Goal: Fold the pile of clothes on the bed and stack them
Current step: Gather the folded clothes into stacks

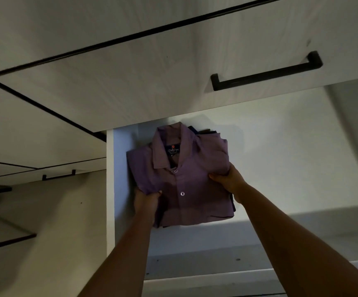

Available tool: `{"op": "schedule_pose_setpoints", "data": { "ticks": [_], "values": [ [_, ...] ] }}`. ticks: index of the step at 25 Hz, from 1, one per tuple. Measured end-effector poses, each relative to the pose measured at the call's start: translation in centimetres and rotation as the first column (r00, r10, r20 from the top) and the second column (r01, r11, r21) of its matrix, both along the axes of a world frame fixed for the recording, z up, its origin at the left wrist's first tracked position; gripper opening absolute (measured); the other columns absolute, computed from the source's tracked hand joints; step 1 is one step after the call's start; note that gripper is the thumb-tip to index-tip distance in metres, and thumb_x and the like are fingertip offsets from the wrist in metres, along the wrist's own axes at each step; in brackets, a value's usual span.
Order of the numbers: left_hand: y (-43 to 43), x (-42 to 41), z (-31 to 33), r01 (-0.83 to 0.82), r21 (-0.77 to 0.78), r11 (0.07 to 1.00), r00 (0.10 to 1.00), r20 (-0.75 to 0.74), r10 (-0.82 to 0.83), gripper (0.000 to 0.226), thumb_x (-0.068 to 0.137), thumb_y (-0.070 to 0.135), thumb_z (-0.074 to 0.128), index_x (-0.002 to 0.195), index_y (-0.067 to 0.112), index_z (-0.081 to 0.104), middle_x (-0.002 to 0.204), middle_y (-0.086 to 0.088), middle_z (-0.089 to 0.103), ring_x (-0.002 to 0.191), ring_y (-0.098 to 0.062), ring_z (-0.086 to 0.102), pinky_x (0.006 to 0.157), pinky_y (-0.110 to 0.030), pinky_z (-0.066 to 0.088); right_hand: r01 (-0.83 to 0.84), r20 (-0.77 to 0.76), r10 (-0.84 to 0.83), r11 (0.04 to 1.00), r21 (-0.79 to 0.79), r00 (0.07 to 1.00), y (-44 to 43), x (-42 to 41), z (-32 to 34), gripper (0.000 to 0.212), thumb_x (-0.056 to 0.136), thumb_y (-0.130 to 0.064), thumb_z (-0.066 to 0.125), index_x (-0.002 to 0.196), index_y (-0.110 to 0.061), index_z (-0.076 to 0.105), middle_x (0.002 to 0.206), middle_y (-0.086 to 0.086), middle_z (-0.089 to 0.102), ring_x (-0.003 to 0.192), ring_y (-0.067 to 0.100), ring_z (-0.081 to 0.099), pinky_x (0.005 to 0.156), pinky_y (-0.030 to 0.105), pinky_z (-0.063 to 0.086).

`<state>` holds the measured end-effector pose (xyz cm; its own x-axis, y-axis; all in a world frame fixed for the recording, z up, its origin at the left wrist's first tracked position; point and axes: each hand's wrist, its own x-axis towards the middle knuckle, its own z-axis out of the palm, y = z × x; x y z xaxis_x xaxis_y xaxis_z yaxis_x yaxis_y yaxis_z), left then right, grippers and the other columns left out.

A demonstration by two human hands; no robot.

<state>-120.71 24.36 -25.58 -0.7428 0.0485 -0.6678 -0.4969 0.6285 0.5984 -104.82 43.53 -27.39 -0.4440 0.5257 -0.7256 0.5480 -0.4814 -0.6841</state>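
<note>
A purple shirt (186, 179) is folded flat with its collar at the far end. It has a dark label (173, 150) inside the collar and a small white button (182, 193) down the front. The shirt lies on top of a stack of darker clothes (206, 131), which peek out at the far edge and on the right side.

The stack is inside an open cupboard, over a pale shelf (195, 249), close to the white side wall (110, 189) on the left. I cannot tell if the stack sits on the shelf or is held just above it.

The left hand (147, 202) grasps the left side of the stack, with its thumb on top of the shirt and its fingers tucked under. The right hand (229, 181) grasps the right side the same way, thumb on the shirt. Both bare arms reach forward and up.

Above the shelf is a big pale drawer front with a long black handle (266, 71). Far off to the left is a smaller black handle (59, 175). The light is dim.
</note>
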Motion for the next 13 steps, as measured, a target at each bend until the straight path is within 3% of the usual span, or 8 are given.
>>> {"op": "schedule_pose_setpoints", "data": {
  "ticks": [1,2,4,6,8,11,13],
  "values": [
    [0.0,0.4,0.7,0.109,-0.178,0.978,0.973,-0.185,-0.142,0.064,0.079,0.004,0.068,0.138,0.004,0.043,0.133,-0.019,0.053,0.115,-0.033,0.054,0.095,-0.04,0.046,0.008,0.004,-0.008,1.0,0.01,1.0,0.0,0.1,0.1,0.091,0.072,-0.027,0.084,0.146,-0.02,0.032,0.138,0.008,0.051,0.121,0.03,0.052,0.103,0.048,0.045],
    [0.2,1.1,1.5,0.185,-0.356,0.916,0.881,-0.352,-0.315,0.07,0.079,0.004,0.066,0.142,0.002,0.036,0.139,-0.021,0.046,0.122,-0.037,0.049,0.097,-0.045,0.044,0.029,0.012,-0.029,0.999,0.017,1.0,0.0,0.4,0.4,0.101,0.07,-0.029,0.085,0.149,-0.024,0.023,0.143,0.008,0.046,0.125,0.031,0.049,0.104,0.05,0.043],
    [1.6,2.9,3.6,0.257,-0.542,0.8,0.626,-0.537,-0.565,0.075,0.074,0.003,0.066,0.143,0.0,0.035,0.143,-0.024,0.039,0.128,-0.042,0.042,0.1,-0.053,0.039,0.063,0.031,-0.065,0.996,0.056,0.997,0.1,0.8,1.5,0.111,0.072,-0.029,0.083,0.153,-0.024,0.007,0.15,0.011,0.037,0.133,0.035,0.041,0.109,0.052,0.037],
    [3.7,4.9,4.7,0.388,-0.62,0.682,0.468,-0.505,-0.725,0.077,0.073,0.008,0.067,0.144,0.009,0.037,0.147,-0.019,0.036,0.132,-0.04,0.038,0.105,-0.057,0.031,0.084,0.058,-0.093,0.986,0.142,0.994,0.0,1.2,3.0,0.113,0.075,-0.027,0.082,0.154,-0.02,0.002,0.154,0.013,0.03,0.138,0.036,0.034,0.111,0.052,0.033],
    [5.6,8.1,5.9,0.532,-0.614,0.583,0.388,-0.436,-0.812,0.081,0.071,0.01,0.068,0.145,0.018,0.037,0.151,-0.014,0.033,0.137,-0.036,0.032,0.109,-0.061,0.022,0.104,0.069,-0.124,0.965,0.243,0.99,-0.5,2.6,5.1,0.118,0.071,-0.027,0.084,0.154,-0.019,0.0,0.154,0.013,0.03,0.139,0.035,0.032,0.111,0.051,0.032],
    [7.8,14.0,8.6,0.674,-0.589,0.446,0.186,-0.449,-0.874,0.084,0.066,0.012,0.078,0.142,0.022,0.043,0.147,-0.013,0.04,0.134,-0.034,0.039,0.1,-0.066,0.03,0.178,0.062,-0.209,0.927,0.33,0.976,-1.5,6.0,8.6,0.121,0.069,-0.03,0.085,0.154,-0.023,-0.001,0.155,0.009,0.03,0.14,0.032,0.032,0.112,0.048,0.032],
    [8.6,18.1,11.7,0.741,-0.57,0.354,0.051,-0.477,-0.877,0.088,0.068,0.014,0.081,0.145,0.026,0.039,0.151,-0.01,0.035,0.136,-0.03,0.037,0.1,-0.063,0.032,0.301,0.068,-0.352,0.873,0.385,0.934,-2.3,9.9,12.1,0.117,0.074,-0.032,0.082,0.153,-0.028,-0.003,0.158,0.004,0.023,0.143,0.029,0.027,0.114,0.046,0.03]
  ]
}}
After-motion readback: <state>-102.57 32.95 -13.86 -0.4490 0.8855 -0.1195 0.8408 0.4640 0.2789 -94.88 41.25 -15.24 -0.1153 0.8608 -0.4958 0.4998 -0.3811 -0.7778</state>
